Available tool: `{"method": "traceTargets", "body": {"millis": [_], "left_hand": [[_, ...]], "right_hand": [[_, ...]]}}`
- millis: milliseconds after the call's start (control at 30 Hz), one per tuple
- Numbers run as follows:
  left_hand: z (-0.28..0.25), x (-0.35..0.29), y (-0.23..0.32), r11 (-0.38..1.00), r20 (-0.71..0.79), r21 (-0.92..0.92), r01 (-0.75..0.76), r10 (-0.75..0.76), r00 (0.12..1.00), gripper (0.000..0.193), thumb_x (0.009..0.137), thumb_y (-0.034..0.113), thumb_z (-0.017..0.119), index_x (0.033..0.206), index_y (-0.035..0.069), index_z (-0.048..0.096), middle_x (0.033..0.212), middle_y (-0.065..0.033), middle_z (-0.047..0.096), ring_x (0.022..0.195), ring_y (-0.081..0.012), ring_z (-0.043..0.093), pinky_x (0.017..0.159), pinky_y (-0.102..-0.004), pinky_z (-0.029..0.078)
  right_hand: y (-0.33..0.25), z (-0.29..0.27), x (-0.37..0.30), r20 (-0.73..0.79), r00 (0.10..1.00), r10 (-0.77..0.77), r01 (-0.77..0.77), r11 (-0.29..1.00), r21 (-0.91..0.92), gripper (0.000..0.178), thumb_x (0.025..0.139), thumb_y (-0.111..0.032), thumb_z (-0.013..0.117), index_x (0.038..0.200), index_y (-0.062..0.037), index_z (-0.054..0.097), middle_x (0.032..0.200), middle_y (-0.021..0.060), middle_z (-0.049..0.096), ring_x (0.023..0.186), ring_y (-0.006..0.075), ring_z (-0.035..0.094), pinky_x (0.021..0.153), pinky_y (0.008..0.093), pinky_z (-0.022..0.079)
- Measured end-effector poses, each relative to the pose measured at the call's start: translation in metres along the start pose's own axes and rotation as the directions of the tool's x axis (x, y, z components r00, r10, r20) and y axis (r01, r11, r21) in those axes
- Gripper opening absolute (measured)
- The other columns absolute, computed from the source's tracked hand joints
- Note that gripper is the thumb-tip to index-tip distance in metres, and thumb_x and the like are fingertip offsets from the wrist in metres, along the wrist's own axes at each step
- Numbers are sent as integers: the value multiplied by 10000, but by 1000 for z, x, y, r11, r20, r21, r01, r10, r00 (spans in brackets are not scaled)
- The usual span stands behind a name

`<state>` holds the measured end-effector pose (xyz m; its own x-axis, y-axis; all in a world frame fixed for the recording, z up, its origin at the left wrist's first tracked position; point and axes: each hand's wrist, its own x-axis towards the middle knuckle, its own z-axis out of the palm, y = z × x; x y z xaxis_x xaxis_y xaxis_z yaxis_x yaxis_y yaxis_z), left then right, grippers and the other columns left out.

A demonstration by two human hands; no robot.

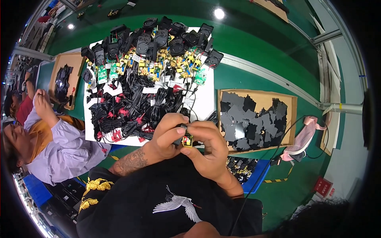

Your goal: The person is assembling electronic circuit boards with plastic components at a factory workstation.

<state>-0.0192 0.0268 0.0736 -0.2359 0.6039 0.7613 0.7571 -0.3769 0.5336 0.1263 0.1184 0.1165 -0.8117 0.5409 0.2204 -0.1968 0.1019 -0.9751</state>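
Both hands meet in front of my chest, fingers bent in around a small circuit board (187, 141) with a yellow part on it. My left hand (164, 137) is closed at the board's left side, pinching a small black piece (183, 127) against it; its full shape is covered by my fingers. From the right, my right hand (209, 147) grips the board between thumb and fingers. Just beyond my hands lie bundled black cables (143, 103) with red ends, joined to circuit boards (152, 67) and black plastic housings (160, 38) on a white sheet (208, 87).
At right, a cardboard tray (294, 119) holds many dark flat cut pieces (254, 119). Below it stands a blue bin (260, 174) with small parts. A pink mesh item (299, 139) and a thin cable lie farther right. Another person (67, 139) works at left, near a second cardboard tray (77, 63).
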Motion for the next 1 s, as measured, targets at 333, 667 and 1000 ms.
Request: {"method": "traceTargets", "body": {"millis": [333,667,1000], "left_hand": [[-3,6,10,996,35,42,74,-75,997,653,789,-30,800,1318,48,424,1165,-222,570,928,-347,638,747,-413,563],[-7,6,15,980,168,-59,188,-176,970,671,787,-102,709,1355,27,376,1200,-250,540,1033,-367,600,856,-429,541],[1,6,23,929,245,-211,303,-250,937,776,805,-118,626,1451,35,225,1315,-286,420,1145,-381,537,978,-467,474]], "right_hand": [[-5,2,9,-63,966,-250,211,908,-361,382,826,-80,872,1128,44,674,1140,202,692,1031,279,703,844,332,577],[-2,-2,12,-93,917,-387,292,813,-505,353,746,-91,916,1031,13,735,1080,182,748,930,314,740,798,362,589],[0,-6,12,-19,905,-424,334,739,-585,346,712,-35,897,1027,19,764,1101,232,752,911,339,745,776,355,606]]}}
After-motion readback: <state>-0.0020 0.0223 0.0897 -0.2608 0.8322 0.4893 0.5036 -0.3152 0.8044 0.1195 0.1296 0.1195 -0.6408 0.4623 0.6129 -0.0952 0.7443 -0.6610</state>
